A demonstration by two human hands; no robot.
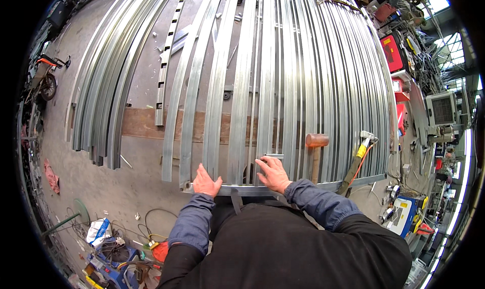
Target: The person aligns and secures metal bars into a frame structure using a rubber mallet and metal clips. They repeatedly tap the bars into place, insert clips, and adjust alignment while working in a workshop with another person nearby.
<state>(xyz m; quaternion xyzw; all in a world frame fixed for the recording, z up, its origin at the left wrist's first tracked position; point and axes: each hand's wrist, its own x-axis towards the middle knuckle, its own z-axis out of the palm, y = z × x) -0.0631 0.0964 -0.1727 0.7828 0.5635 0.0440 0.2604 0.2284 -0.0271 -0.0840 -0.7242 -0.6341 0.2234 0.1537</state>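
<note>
Metal strips point(292, 87) run off the top edge, partly hiding a brown plank point(144, 122); the bottom edge cuts off the black shirt point(283, 248).

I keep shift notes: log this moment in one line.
left grip: open, at near ends of metal channels | right grip: open, near small metal piece | mallet: on channels

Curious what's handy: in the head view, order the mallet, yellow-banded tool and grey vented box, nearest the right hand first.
1. Mallet: ahead, slightly right.
2. Yellow-banded tool: farther right.
3. Grey vented box: far right, beyond both.
</note>
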